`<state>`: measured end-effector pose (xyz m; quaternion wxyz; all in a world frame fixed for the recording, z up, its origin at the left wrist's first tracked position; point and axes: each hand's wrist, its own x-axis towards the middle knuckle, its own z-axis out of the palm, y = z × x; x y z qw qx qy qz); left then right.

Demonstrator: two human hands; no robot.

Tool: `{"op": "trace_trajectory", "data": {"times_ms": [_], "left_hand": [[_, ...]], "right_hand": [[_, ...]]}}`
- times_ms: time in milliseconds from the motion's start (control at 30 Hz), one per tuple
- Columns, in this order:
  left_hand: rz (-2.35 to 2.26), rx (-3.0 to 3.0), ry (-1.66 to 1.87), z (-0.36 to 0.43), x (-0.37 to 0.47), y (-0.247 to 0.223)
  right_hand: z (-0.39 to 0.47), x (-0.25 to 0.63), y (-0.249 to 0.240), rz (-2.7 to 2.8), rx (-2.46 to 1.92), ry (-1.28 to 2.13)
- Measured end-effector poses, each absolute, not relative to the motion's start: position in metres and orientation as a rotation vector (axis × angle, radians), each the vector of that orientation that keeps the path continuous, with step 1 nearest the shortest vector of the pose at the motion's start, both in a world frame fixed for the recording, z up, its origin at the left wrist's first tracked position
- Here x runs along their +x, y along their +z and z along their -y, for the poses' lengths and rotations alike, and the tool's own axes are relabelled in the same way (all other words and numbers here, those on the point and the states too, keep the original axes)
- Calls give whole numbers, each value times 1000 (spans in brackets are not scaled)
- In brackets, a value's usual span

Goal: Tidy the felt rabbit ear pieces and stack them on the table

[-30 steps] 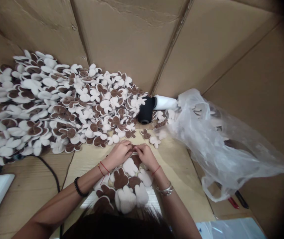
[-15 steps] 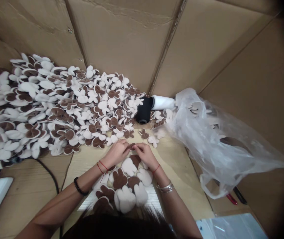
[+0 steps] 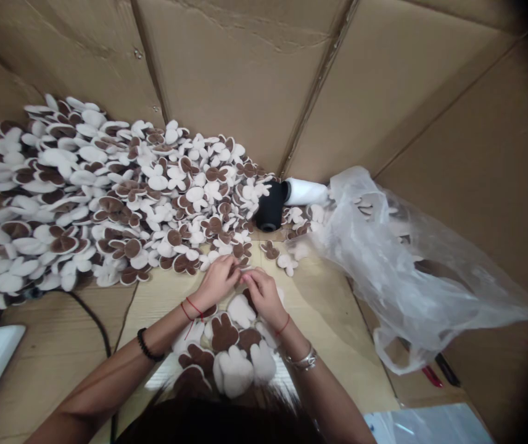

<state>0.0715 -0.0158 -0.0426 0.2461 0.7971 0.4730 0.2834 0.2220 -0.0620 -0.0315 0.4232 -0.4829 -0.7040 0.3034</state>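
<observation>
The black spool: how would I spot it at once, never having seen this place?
Find the large heap of brown and white rabbit-shaped pieces against the cardboard wall. Follow it to its right end, to the black spool. It is plain black, unlike the white spool just to its right.

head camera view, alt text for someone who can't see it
A person's left hand and right hand pinch a small piece near brown and white bunny-shaped pieces. A large pile of similar pieces lies beyond, to the left; to its right are a black spool, a white spool and a plastic bag.
</observation>
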Motion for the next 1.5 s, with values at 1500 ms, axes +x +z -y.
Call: {"op": "trace_trajectory", "data": {"times_ms": [1500], "left_hand": [[-899, 1470, 942, 57, 86, -3]], "right_hand": [[77, 219, -30, 1640, -1054, 170]]}}
